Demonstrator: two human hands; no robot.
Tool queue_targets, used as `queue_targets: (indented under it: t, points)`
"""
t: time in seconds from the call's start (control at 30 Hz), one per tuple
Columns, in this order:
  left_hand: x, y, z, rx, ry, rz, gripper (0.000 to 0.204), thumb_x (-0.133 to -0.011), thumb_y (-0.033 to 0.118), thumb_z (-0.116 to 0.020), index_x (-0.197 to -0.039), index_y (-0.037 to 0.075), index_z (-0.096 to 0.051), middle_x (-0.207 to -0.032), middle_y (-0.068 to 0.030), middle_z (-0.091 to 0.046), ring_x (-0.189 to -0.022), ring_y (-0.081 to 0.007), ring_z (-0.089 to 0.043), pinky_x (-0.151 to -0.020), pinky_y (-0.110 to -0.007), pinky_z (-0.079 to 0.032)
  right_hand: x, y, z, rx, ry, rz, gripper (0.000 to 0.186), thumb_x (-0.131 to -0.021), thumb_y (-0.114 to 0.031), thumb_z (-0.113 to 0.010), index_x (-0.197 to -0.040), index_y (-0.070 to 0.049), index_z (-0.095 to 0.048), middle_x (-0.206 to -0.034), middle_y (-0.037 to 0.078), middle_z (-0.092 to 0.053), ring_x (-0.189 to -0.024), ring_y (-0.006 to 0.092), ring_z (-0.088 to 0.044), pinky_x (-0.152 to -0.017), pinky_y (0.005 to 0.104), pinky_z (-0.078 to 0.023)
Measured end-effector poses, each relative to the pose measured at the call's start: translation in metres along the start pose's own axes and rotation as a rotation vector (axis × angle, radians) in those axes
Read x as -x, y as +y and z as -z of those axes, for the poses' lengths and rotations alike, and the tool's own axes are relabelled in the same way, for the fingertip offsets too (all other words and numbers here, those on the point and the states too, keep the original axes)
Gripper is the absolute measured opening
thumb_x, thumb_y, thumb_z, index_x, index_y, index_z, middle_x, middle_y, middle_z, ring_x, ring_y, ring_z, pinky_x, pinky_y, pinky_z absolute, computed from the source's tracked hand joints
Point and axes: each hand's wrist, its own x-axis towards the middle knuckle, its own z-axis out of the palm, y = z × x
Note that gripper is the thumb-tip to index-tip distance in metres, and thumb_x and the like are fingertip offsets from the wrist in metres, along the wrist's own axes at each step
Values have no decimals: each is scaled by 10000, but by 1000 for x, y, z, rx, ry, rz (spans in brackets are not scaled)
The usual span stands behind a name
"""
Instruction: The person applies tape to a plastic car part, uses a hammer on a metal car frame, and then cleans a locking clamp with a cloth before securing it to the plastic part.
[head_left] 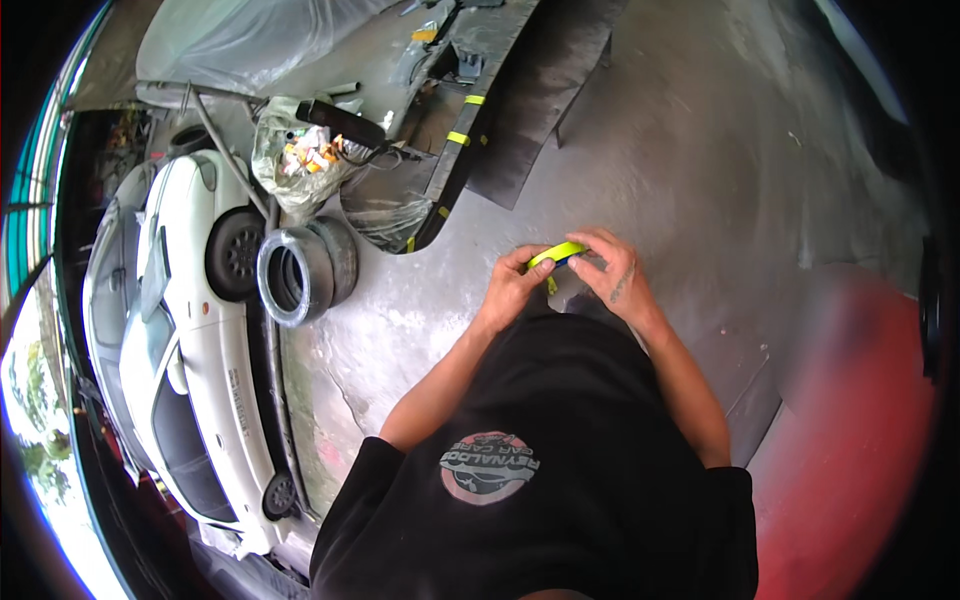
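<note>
Yellow tape roll [556,255] held up in front of the torso, over the floor [400,330]. Left hand [511,284] grips its left side, right hand [612,270] the right (bit of blue showing underneath).

Daylight glares from the left, bleaching foliage [45,435]. The concrete floor [410,310] carries a pale sheen. At right a red surface [855,440] blurs; fisheye distortion bows the white car [225,375], and the corners fall black.
</note>
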Motion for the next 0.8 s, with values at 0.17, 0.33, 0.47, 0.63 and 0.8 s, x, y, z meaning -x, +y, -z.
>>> queue_targets:
  t: [0.17, 0.33, 0.47, 0.63, 0.8]
  points:
    - [-2, -12, 27, 9, -106, -103, 335, -967, 177, -737, -1234, -23, -703, -1119, -99, -719, -1003, -144, -637, -867, -305, -506, -7, -5, -12, 49, -139, -32, 308, -879, -90, -727, -1163, 25, -701, -1119, 176, -702, -966, 310, -685, -842, 360, -533]
    - [-35, -37, 79, -275, 236, -188, 474, -927, 270, -775, -1276, -30, -663, -1213, -189, -695, -1092, -273, -658, -922, -400, -503, -13, 2, -30, 149, -190, -290, 311, -883, -133, -738, -1145, 32, -709, -1008, 189, -724, -912, 293, -697, -817, 364, -526]
    - [-96, -49, 150, -793, 680, -367, 599, -844, 353, -819, -1276, -17, -632, -1212, -218, -645, -1127, -394, -600, -965, -496, -462, -17, 27, -50, 150, -154, -448, 307, -889, -143, -742, -1143, 27, -722, -961, 175, -748, -844, 231, -705, -788, 344, -533]
    - [-165, -30, 191, -1046, 551, -228, 647, -801, 437, -826, -1241, 1, -639, -1175, -170, -632, -1124, -372, -581, -946, -490, -458, -34, 54, -84, 42, -83, -545, 321, -905, -169, -741, -1168, 15, -735, -981, 133, -772, -869, 164, -704, -805, 319, -548]
    - [-213, -34, 210, -1049, 432, -134, 550, -791, 456, -819, -1072, -6, -715, -1153, -194, -657, -1147, -380, -595, -969, -487, -461, -67, 31, -113, 117, -146, -582, 330, -908, -172, -738, -1175, 20, -734, -975, 127, -770, -873, 169, -704, -812, 311, -548]
